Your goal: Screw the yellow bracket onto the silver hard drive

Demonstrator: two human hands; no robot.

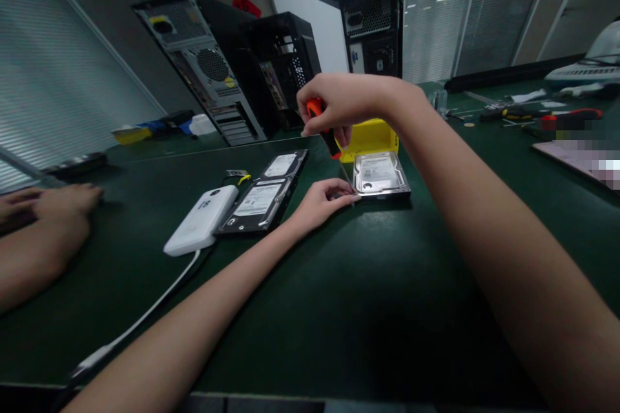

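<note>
Gripping a screwdriver (331, 142), the right hand (335, 102) points it down toward the near-left corner of the hard drive (380, 174). This drive lies just right of the nearer left hand (323, 201), whose fingers are bent; their hold I cannot tell.

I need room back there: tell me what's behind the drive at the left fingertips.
A yellow object is directly behind the drive, which hides its lower front. The right hand covers part of what lies farther back, so that cannot be seen.
</note>
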